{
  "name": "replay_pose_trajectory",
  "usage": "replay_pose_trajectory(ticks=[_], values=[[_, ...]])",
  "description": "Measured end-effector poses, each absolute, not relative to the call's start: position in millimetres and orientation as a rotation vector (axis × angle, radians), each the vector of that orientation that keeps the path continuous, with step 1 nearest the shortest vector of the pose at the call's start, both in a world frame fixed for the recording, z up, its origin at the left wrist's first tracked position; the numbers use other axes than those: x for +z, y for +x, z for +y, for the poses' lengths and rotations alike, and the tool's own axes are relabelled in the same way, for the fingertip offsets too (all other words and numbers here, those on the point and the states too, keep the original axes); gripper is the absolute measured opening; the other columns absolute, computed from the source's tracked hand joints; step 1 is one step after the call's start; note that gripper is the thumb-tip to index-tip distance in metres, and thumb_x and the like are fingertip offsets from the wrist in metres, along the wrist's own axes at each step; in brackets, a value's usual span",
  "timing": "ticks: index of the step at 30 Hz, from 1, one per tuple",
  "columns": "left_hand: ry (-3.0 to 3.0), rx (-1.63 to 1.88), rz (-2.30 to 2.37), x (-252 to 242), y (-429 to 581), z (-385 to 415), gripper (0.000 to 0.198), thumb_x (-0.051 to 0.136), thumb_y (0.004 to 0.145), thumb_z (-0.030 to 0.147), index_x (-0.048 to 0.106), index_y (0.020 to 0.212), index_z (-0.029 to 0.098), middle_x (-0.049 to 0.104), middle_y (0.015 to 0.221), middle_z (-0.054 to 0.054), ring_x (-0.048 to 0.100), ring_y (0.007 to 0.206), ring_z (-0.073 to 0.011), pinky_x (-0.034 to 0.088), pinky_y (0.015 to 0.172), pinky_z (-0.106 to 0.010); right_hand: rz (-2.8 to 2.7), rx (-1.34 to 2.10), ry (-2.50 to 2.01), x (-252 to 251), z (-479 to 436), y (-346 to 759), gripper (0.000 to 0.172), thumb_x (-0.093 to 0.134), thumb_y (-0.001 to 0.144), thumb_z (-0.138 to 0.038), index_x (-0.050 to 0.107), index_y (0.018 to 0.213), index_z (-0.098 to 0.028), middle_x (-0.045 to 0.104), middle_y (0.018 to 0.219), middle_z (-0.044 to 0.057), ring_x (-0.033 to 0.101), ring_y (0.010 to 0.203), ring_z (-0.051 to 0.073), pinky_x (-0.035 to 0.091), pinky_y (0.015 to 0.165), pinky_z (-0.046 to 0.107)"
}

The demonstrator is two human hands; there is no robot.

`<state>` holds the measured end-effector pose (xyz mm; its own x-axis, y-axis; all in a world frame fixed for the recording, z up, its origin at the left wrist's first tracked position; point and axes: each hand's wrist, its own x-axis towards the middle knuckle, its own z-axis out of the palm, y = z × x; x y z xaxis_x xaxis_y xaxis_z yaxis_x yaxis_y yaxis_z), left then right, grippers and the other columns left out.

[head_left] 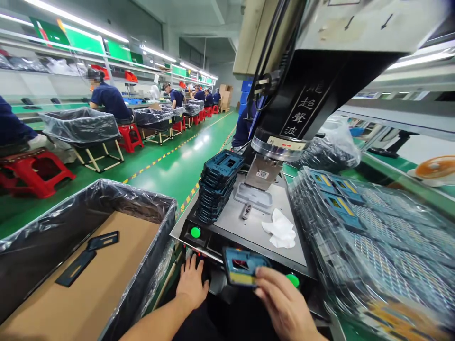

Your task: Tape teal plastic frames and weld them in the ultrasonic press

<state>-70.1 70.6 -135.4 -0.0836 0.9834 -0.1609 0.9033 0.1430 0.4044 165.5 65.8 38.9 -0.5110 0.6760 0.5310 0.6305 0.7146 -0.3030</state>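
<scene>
My right hand (284, 305) pinches a blue and black plastic part (243, 266) by its near edge, holding it just in front of the welding machine's base plate (256, 222). My left hand (192, 284) rests palm down with fingers spread on the machine's front edge, near a red button and below the green button (195, 232). A second green button (293, 280) sits just beyond my right fingers. On the plate are a clear fixture (254, 196) under the press horn (263, 173), a stack of blue parts (216, 187) and a white cloth (282, 229).
A plastic-lined cardboard bin (106, 246) at my left holds two flat black parts (87, 255). Bagged trays of parts (366, 227) lie at my right. Across the green aisle, several seated people work beside lined bins (80, 125) and red stools.
</scene>
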Motion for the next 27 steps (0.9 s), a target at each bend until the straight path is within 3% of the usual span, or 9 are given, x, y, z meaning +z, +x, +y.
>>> replay_pose_trajectory(ticks=[4,9,11,13,15,20,27], values=[[1.836,0.390,1.839,-125,-66,47,0.065,0.051,0.074,0.031,0.045,0.137,0.015,0.035,0.150,-0.010,0.019,0.142,-0.0276,0.010,0.117,-0.045,-2.314,0.725,-1.241,5,28,175,0.021,0.044,0.092,-0.035,0.062,0.084,-0.028,0.065,0.090,0.007,0.064,0.079,0.018,0.053,0.071,0.029],[1.778,0.521,1.355,-90,-50,6,0.094,0.068,0.060,0.033,0.031,0.145,0.019,0.031,0.153,-0.010,0.030,0.138,-0.0265,0.025,0.114,-0.038,-2.231,1.035,-1.407,-34,17,179,0.031,0.043,0.090,-0.041,0.054,0.067,-0.022,0.061,0.074,0.003,0.058,0.066,0.016,0.047,0.061,0.026],[1.720,0.586,1.292,-74,-43,-1,0.080,0.070,0.062,0.036,0.044,0.136,0.022,0.050,0.139,-0.009,0.047,0.125,-0.0255,0.034,0.108,-0.037,-2.205,1.113,-1.415,-36,17,177,0.031,0.044,0.089,-0.042,0.055,0.068,-0.022,0.061,0.075,0.003,0.057,0.068,0.015,0.045,0.062,0.025],[1.655,0.649,1.348,-62,-39,-2,0.045,0.066,0.069,0.039,0.063,0.111,0.022,0.069,0.110,-0.005,0.061,0.102,-0.0217,0.043,0.095,-0.034,-2.176,1.157,-1.438,-31,19,174,0.033,0.041,0.090,-0.043,0.056,0.070,-0.022,0.061,0.076,0.003,0.057,0.070,0.016,0.044,0.065,0.025],[1.602,0.696,1.391,-55,-35,0,0.024,0.062,0.075,0.041,0.066,0.086,0.020,0.071,0.084,-0.003,0.062,0.082,-0.0180,0.046,0.082,-0.031,-2.172,1.166,-1.465,-21,21,173,0.032,0.042,0.090,-0.043,0.059,0.074,-0.022,0.062,0.079,0.002,0.058,0.073,0.016,0.044,0.067,0.025],[1.252,0.866,1.227,-51,-26,2,0.030,0.055,0.081,0.046,0.055,0.082,0.017,0.065,0.068,-0.001,0.063,0.063,-0.0151,0.048,0.065,-0.027,-2.261,1.105,-1.521,-8,22,175,0.021,0.051,0.085,-0.033,0.064,0.097,-0.023,0.066,0.095,0.003,0.061,0.088,0.018,0.044,0.079,0.027],[1.146,0.800,1.339,-43,-11,3,0.029,0.059,0.076,0.046,0.049,0.071,0.019,0.058,0.063,0.001,0.063,0.060,-0.0171,0.051,0.060,-0.030,-2.263,1.038,-1.696,-5,18,180,0.022,0.050,0.084,-0.031,0.067,0.096,-0.025,0.067,0.093,0.004,0.062,0.087,0.020,0.044,0.078,0.028]])
